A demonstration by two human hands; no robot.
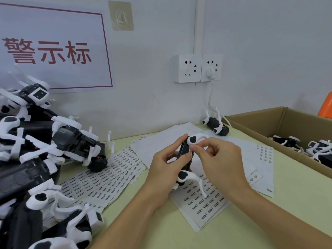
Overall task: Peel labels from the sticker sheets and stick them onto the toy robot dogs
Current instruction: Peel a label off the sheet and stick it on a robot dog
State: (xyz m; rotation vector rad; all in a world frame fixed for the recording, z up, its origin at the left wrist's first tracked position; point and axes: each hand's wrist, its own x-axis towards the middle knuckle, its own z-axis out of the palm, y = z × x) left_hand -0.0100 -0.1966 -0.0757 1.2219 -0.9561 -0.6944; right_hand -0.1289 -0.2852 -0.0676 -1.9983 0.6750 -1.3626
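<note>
Above the pale green worktop (269, 203), the left hand (162, 174) gripped the small black-and-white plastic toy robot dog (186, 159) by its hard body. The right hand (218, 159) pinched a tiny label (190, 151) onto it. The dog looked light; its thin legs might snap.

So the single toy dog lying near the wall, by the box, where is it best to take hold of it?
Grip the lone toy dog across its black body, coming from above and the front. It lies on its back with thin white legs pointing up toward the wall, and the cardboard box crowds its right side.
</note>
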